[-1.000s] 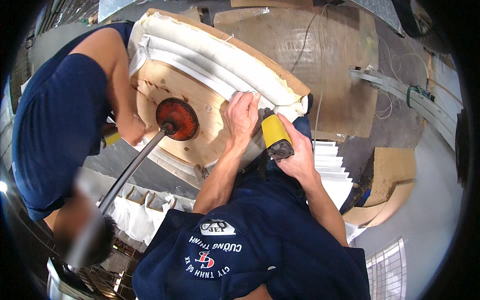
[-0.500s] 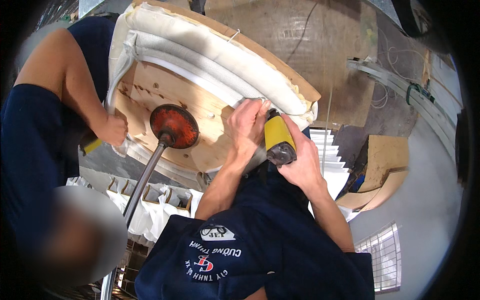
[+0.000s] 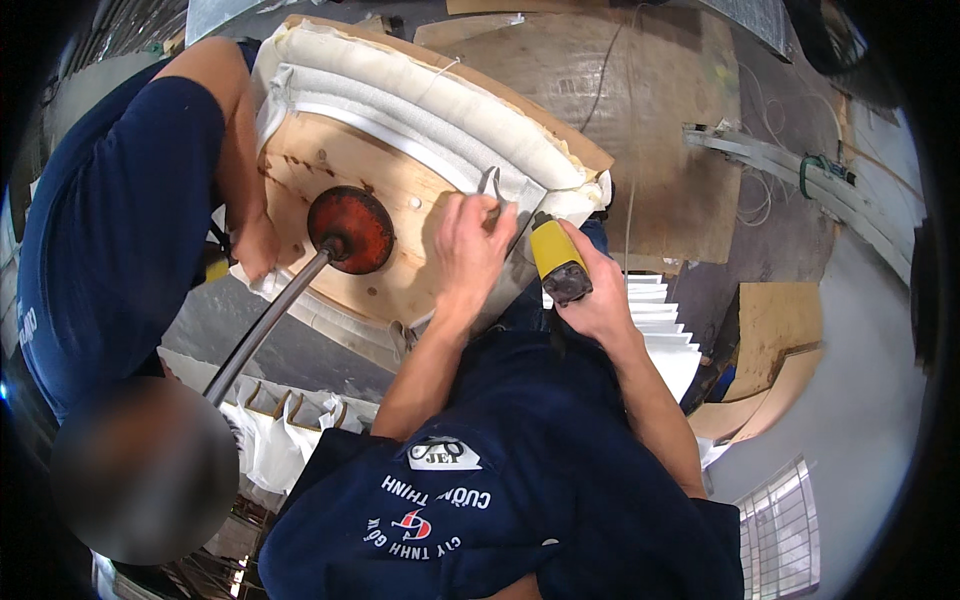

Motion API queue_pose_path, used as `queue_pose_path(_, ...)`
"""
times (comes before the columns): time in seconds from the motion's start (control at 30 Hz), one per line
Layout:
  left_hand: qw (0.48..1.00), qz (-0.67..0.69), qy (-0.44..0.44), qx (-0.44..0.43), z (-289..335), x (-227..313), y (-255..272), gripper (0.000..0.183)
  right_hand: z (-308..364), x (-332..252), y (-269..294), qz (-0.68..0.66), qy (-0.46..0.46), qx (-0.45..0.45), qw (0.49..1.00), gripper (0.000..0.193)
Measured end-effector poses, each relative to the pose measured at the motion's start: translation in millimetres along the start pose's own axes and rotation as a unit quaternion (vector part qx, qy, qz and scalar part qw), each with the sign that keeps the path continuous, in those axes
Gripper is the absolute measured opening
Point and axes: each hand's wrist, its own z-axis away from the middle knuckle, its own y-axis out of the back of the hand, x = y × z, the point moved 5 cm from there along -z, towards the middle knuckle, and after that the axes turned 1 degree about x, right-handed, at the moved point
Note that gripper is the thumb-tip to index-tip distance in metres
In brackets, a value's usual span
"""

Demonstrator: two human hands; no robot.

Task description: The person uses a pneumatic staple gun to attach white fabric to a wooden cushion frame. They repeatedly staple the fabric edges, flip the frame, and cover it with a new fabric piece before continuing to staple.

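My right hand [image 3: 600, 290] grips a yellow and black staple gun [image 3: 558, 262], its nose near the corner of an upholstered curved frame [image 3: 420, 100]. The frame has a pale wooden panel [image 3: 330, 140] inside padded, cream and grey fabric sides. My left hand [image 3: 468, 240] is over the panel's right part, fingers curled in a pinch on a grey fabric strip [image 3: 490, 180] that stands up at the inner edge. Just what lies between the fingertips is partly hidden. A red round pad [image 3: 350, 230] on a metal rod rests against the panel, left of my left hand.
At the left, a co-worker's hand [image 3: 255, 245] is at the frame's edge, beside another yellow tool [image 3: 215, 262]. White folded pieces [image 3: 665, 330] and cut cardboard [image 3: 775, 340] lie to the right. A metal rail [image 3: 770, 155] and a brown board [image 3: 660, 120] are beyond.
My left hand has drawn back from the corner, and the fabric strip now stands up by its fingers. The staple gun has come away from the frame. The co-worker has leaned farther in.
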Motion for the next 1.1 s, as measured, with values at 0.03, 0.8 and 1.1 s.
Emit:
queue_pose_path(0.03,0.999,-0.039,-0.034,0.003,-2.3,5.6,-2.1,0.017,0.6,3.8,-1.1,-0.016,0.011,0.006,1.000,0.072)
queue_pose_path(0.8,0.972,-0.049,-0.231,-0.014,-47.6,-12.1,-13.7,0.016,-50.5,-36.2,-15.2,0.031,-0.074,-0.062,0.995,0.072)
queue_pose_path(1.1,0.923,-0.117,-0.367,0.002,-67.8,-9.4,-13.5,0.011,-44.2,-40.9,-18.0,0.006,-0.069,-0.069,0.995,0.078)
